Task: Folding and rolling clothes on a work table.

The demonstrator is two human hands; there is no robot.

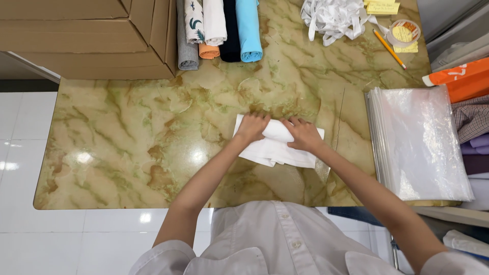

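Note:
A white folded cloth (272, 150) lies in the middle of a green-and-brown marble table (132, 132). My left hand (251, 127) presses on the cloth's upper left part, fingers curled around a rolled fold. My right hand (303, 134) grips the same fold from the right side. The two hands are almost touching over the cloth.
A stack of clear plastic bags (420, 145) lies at the right edge. Rolled fabrics (219, 28) line the far edge beside cardboard boxes (86, 35). White ribbon (333, 18), a pencil (389, 48), a small round container (404, 33) and folded garments (473, 137) sit at the far right.

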